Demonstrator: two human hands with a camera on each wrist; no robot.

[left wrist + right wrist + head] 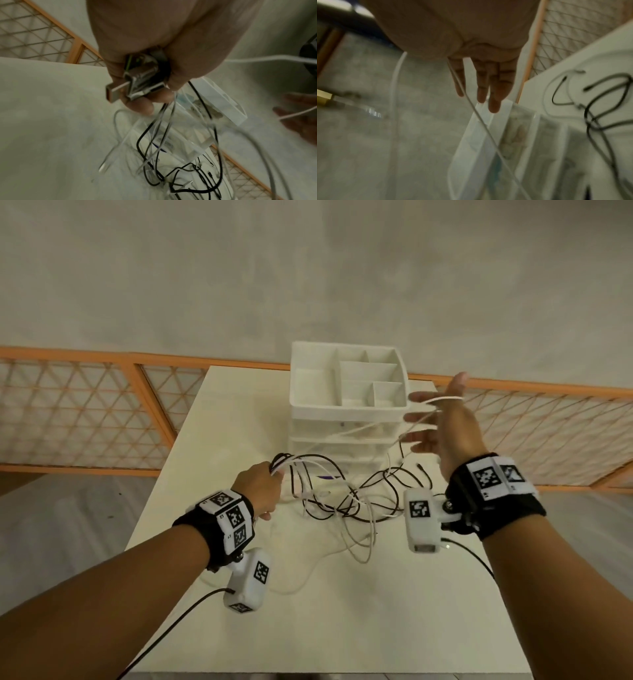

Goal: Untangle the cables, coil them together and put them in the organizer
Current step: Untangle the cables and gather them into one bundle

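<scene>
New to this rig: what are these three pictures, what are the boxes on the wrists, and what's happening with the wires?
No machine: a person works bare-handed. The wide picture is from a head camera; the other two come from the boxes, cameras strapped to each wrist. On the table stands a white organizer with open compartments; before it lies a tangle of black and white cables. The left hand grips several cable ends, plugs poking from the fist. The right hand is open, a white cable lying across its straight fingers.
</scene>
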